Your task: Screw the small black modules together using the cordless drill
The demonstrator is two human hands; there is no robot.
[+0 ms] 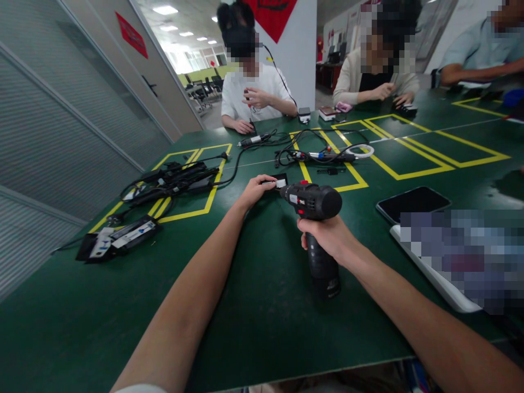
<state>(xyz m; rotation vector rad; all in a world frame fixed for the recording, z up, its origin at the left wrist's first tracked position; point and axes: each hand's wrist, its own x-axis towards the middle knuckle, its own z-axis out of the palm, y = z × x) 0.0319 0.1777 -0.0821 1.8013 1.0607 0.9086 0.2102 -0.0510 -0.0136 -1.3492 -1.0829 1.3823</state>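
Observation:
My right hand [327, 234] is wrapped round the handle of a black cordless drill [313, 201] with red details. The drill lies roughly level, its chuck pointing left and away from me. At its tip is a small black part with a white block [280, 183] on the table. The fingers of my left hand [257, 190] are closed on the near left side of this part. Whether the drill bit touches the part I cannot tell.
Black cables and adapters [176, 183] lie in a heap at left, with a black-and-white piece [126, 238] nearer me. Corded tools [319, 156] lie beyond the drill. A phone [413, 204] and a white-edged object [434, 273] are at right. Several people sit across the green table [262, 327].

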